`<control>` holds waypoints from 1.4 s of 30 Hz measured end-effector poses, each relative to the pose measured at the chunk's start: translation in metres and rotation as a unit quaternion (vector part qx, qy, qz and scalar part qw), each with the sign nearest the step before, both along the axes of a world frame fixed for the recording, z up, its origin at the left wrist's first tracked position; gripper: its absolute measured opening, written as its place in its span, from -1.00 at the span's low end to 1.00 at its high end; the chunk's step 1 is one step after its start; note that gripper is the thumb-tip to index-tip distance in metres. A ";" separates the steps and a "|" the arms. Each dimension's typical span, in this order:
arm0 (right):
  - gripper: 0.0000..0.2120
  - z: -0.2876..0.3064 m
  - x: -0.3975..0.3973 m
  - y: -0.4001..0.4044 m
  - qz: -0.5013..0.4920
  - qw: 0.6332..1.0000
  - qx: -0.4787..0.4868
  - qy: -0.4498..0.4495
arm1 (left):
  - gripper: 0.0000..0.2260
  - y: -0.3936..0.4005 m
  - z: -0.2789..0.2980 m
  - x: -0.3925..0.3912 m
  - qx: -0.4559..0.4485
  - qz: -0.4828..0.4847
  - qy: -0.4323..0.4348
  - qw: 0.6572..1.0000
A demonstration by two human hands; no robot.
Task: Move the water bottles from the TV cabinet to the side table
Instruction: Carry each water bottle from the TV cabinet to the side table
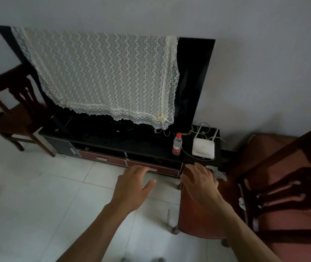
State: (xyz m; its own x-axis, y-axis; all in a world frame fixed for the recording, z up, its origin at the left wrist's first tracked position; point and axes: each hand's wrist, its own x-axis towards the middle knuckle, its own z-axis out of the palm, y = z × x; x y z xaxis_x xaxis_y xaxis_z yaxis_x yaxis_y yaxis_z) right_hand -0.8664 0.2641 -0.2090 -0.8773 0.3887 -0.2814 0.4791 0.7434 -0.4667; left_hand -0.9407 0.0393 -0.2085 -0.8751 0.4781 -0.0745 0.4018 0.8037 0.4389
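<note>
1. Seemingly light and thin-walled, the water bottle (177,144) would dent under a hard squeeze; its labelled middle looks the surest place to hold.
2. Left hand (132,186) hovers with fingers (137,170) spread, holding nothing.
3. Right hand (201,181) likewise, fingers loosely splayed.
4. Bottle stands upright on the TV cabinet (147,146), beyond both hands, just beside the router (203,147).

The lace cloth (101,76) hides most of the television screen (192,82); only its right strip and left edge show. The print on the water bottle (177,144) label is too small for me to read. My right hand (201,181) covers part of the red stool (198,214) top. The wooden chair (7,103) at left is cut off by the picture edge, as are both my forearms at the bottom.
</note>
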 end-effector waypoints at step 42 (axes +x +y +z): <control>-0.44 -0.091 -0.265 0.140 -0.253 0.961 -0.037 -0.106 | -0.51 0.247 -0.110 -0.386 -0.104 -0.282 -0.138 0.944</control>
State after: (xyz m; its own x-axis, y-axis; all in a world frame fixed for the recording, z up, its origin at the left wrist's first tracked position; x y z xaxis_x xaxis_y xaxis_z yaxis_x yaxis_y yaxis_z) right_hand -1.1318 0.4037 -0.3004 -0.5001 0.7227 -0.4771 0.8613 0.3578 -0.3609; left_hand -1.3268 0.2866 -0.3184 -0.4184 0.8123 -0.4064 0.6848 0.5760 0.4464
